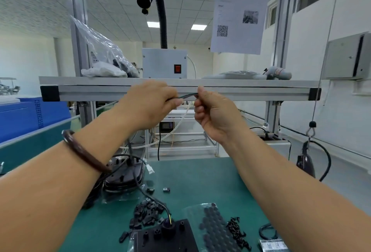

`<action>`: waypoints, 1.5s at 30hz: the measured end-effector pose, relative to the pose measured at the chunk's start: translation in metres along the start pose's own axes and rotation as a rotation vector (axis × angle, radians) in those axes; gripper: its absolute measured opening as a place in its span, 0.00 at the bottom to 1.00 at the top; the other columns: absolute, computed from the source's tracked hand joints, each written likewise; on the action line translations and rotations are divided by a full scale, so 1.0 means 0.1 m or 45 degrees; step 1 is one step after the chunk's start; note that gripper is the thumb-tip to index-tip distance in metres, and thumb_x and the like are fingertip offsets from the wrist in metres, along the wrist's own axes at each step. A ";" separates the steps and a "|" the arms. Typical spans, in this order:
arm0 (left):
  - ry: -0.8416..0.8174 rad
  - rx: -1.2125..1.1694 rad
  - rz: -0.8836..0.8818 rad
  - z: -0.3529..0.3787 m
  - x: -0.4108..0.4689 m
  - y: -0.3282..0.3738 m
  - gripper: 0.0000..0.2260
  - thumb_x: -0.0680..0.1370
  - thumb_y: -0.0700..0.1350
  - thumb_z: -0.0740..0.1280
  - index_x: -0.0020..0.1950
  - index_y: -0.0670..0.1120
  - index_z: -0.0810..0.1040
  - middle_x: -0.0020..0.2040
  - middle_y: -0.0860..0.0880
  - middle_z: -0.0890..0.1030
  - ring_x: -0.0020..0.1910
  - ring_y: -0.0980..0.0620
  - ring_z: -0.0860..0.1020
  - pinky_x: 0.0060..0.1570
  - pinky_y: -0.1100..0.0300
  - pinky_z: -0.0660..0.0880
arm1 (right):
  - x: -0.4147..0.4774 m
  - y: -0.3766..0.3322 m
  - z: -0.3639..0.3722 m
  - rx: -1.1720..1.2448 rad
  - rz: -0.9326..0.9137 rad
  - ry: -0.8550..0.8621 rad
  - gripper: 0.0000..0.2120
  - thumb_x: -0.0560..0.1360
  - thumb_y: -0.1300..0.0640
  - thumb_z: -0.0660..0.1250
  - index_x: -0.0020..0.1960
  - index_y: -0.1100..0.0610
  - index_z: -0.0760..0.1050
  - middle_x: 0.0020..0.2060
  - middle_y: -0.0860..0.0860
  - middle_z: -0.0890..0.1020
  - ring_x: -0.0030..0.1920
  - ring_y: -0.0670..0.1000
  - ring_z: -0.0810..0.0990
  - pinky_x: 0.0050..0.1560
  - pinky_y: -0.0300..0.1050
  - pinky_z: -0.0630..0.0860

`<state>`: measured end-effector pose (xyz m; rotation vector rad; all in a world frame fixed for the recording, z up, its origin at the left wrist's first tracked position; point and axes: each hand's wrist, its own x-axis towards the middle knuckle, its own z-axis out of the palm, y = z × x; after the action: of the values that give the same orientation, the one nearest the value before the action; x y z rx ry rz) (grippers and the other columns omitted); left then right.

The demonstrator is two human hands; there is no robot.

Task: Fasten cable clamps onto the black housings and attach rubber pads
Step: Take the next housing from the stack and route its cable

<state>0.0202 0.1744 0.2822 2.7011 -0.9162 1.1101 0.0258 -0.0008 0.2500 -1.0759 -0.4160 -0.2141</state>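
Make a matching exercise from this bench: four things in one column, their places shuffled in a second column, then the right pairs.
1. cable
2. bracelet
3. rubber pad sheet
4. red switch

A. on the front of the grey box
B. gripped between the left hand and the right hand
C. flat on the green table
D. round the left forearm

Pairs: 1-B, 2-D, 3-C, 4-A
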 end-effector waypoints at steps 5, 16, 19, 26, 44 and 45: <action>0.026 0.112 -0.044 0.02 -0.18 -0.16 0.18 0.78 0.61 0.46 0.38 0.53 0.65 0.32 0.56 0.70 0.32 0.54 0.69 0.32 0.57 0.64 | -0.01 -0.09 -0.15 -0.067 -0.040 0.135 0.10 0.79 0.57 0.65 0.40 0.58 0.73 0.26 0.49 0.74 0.23 0.43 0.68 0.23 0.32 0.66; 0.025 0.220 0.071 -0.16 -0.09 -0.06 0.18 0.78 0.61 0.46 0.37 0.53 0.67 0.32 0.55 0.70 0.33 0.53 0.70 0.33 0.57 0.66 | -0.08 -0.42 -0.41 -0.348 -0.102 0.202 0.15 0.78 0.56 0.66 0.34 0.57 0.72 0.25 0.50 0.70 0.23 0.44 0.64 0.22 0.33 0.61; 0.041 0.188 -0.026 -0.21 -0.06 -0.14 0.19 0.79 0.59 0.47 0.43 0.51 0.72 0.35 0.53 0.74 0.38 0.49 0.73 0.39 0.56 0.69 | -0.07 -0.47 -0.53 -0.190 -0.039 0.246 0.12 0.80 0.56 0.64 0.38 0.57 0.72 0.26 0.49 0.68 0.23 0.42 0.63 0.22 0.32 0.60; 0.467 0.053 -0.446 -0.10 -0.51 -0.37 0.20 0.81 0.49 0.58 0.72 0.55 0.59 0.57 0.39 0.74 0.49 0.39 0.73 0.46 0.47 0.68 | -0.25 0.35 -0.36 0.031 0.301 0.093 0.10 0.78 0.53 0.65 0.50 0.61 0.73 0.29 0.48 0.75 0.25 0.43 0.69 0.24 0.33 0.67; 0.615 -1.687 -0.908 0.01 -0.53 -0.28 0.14 0.82 0.49 0.59 0.67 0.52 0.70 0.59 0.54 0.76 0.59 0.56 0.73 0.62 0.56 0.68 | -0.84 1.52 0.10 -1.004 0.466 -0.289 0.13 0.76 0.43 0.67 0.57 0.48 0.78 0.43 0.44 0.81 0.42 0.41 0.78 0.41 0.33 0.73; 0.669 -1.476 -0.951 0.13 -0.66 -0.15 0.12 0.82 0.49 0.58 0.65 0.56 0.70 0.59 0.54 0.74 0.60 0.55 0.73 0.62 0.57 0.68 | -0.82 1.49 0.09 -0.917 0.459 -0.238 0.10 0.77 0.44 0.66 0.50 0.50 0.79 0.37 0.43 0.81 0.37 0.41 0.76 0.38 0.33 0.71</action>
<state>-0.0004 0.2158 0.2313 1.4446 -0.2300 0.6872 0.0046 0.0741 0.0988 -1.8660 -0.3057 0.0713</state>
